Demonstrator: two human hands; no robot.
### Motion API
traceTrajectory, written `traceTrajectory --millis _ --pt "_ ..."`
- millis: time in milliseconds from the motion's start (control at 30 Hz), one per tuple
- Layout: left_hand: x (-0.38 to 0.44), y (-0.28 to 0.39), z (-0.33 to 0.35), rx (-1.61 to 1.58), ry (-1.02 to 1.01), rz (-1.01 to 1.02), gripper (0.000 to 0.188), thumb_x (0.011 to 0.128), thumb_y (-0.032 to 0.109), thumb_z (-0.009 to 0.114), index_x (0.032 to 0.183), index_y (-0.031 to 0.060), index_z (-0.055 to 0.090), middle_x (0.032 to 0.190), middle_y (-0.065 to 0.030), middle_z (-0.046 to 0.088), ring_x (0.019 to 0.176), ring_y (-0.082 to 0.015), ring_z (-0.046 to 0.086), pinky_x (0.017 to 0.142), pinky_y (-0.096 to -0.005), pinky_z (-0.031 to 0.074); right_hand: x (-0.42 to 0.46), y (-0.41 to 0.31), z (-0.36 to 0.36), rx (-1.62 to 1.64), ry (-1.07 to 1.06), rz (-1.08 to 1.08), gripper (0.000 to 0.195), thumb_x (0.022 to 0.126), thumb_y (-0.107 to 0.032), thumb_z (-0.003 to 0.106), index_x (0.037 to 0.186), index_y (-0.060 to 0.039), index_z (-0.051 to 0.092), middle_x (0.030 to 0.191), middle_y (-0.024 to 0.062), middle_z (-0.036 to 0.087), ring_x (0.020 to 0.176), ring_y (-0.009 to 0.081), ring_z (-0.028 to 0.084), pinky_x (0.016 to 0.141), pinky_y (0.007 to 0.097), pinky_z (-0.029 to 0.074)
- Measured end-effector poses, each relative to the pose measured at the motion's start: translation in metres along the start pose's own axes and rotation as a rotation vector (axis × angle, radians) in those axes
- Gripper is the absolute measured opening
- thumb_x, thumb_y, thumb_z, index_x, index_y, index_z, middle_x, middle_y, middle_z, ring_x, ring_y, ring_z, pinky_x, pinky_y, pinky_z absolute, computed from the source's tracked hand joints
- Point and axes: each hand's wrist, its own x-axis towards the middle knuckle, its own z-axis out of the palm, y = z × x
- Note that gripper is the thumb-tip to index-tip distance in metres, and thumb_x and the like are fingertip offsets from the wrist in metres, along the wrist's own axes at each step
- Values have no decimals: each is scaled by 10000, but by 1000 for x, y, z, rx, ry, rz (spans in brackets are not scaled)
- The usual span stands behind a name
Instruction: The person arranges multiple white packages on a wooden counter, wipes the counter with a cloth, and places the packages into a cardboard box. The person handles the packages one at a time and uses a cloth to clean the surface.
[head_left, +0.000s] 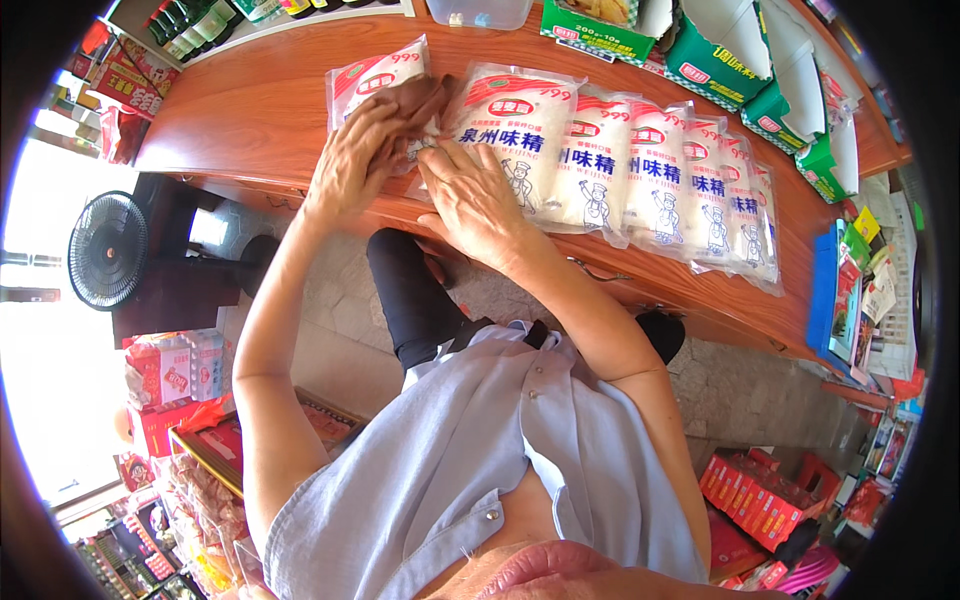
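Note:
My left hand (349, 161) grips a brown cloth (416, 109), which lies bunched over the lower part of a plastic seasoning bag (379, 71) at the left. Beside it, my right hand (472, 195) rests spread, its fingertips at the near edge of the cloth and on the lower left of a larger-looking white seasoning bag (517, 112). From there several like bags, such as the bag (596, 161) and the bag (660, 172), lie in an overlapping row to the right. All have red tops, printed writing and a cook figure.
The bags lie on a wooden counter (240, 112) with drawer handles below. Green cartons (720, 60) and a clear plastic tub (480, 11) stand along its back. Bottles (199, 22) are on a shelf at upper left; a blue tray (825, 292) sits right. A black fan (109, 251) stands left.

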Motion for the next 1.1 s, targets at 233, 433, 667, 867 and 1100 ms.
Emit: traceTrajectory --millis 233,433,667,867,1100 --pt "-51 44 -12 57 -84 -66 460 797 43 689 1250 31 608 1381 -150 573 1368 -385 463 1101 -486 396 -2 7 20 -89 120 -43 559 838 -326 757 1251 35 652 1398 119 540 1377 279 440 1065 452 361" --pt "-64 66 -9 -1032 173 -607 373 963 19 618 1329 -26 562 1309 -135 624 1228 -228 591 1064 -356 456 -14 -8 -5 320 258 7 577 850 -301 759 1299 11 576 1365 182 536 1352 323 472 1012 458 403" --pt "-26 109 9 -1247 97 -459 825 1021 617 426 1532 -27 361 1513 -182 457 1299 -241 528 1040 -333 432 -27 -12 -35 992 445 213 785 816 -186 804 1431 60 383 1284 253 481 1188 397 548 980 426 484" --pt "27 111 -12 -692 187 -117 460 898 230 749 1323 90 644 1350 -112 637 1253 -242 586 941 -364 483 -56 54 -65 889 683 286 414 788 75 660 1181 -35 586 930 49 611 823 158 640 701 300 524" --pt "-4 -51 -15 -382 288 -830 700 907 321 783 1449 -20 499 1298 -216 633 1213 -240 613 936 -344 508 -61 79 -100 137 698 205 550 694 -15 793 1216 -27 622 1074 125 589 999 324 590 833 436 500"
